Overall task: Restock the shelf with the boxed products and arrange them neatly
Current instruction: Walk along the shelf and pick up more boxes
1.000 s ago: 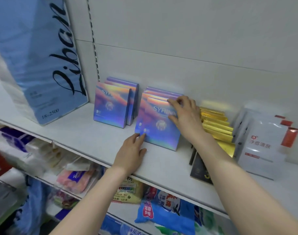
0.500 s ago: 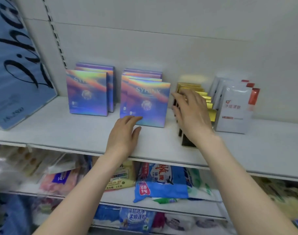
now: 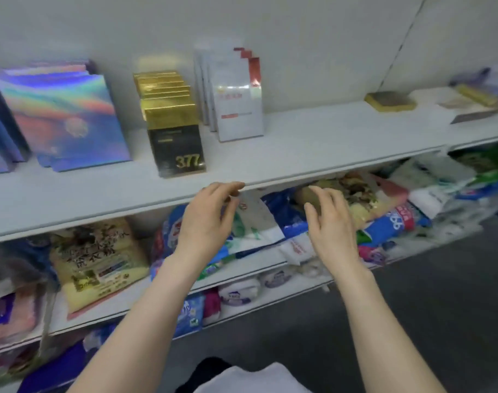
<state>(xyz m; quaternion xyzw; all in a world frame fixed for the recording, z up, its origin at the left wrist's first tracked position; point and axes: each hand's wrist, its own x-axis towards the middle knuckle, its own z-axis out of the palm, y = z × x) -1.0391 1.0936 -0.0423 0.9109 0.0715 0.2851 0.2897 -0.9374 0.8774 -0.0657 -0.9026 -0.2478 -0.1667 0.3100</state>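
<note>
Both hands hover empty with fingers loosely curled, left hand (image 3: 208,222) and right hand (image 3: 331,228) just before the shelf (image 3: 313,154) edge, where rows of rainbow-foil boxes (image 3: 63,120), gold-and-black boxes (image 3: 175,137) marked "377" and white boxes (image 3: 238,109) with unreadable red print stand.

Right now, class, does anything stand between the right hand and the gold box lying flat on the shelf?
Nothing visible does. The right hand hovers before the shelf edge; only bare shelf leads to the gold box.
</note>
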